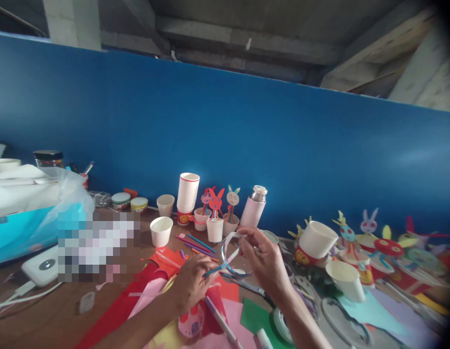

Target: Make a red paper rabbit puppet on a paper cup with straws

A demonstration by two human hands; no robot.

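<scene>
Bkgd wall [210, 121]; strip [222, 248] in R grip [263, 252]

Head-worn view (single, close): forward-down over table [43, 317], facing blue partition [217, 121].

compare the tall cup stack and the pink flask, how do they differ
The cup stack is white above a red printed base; the flask is pale pink with a metal neck. The cup stack is many nested cups; the flask is one capped container. Both stand near the blue partition.
</scene>
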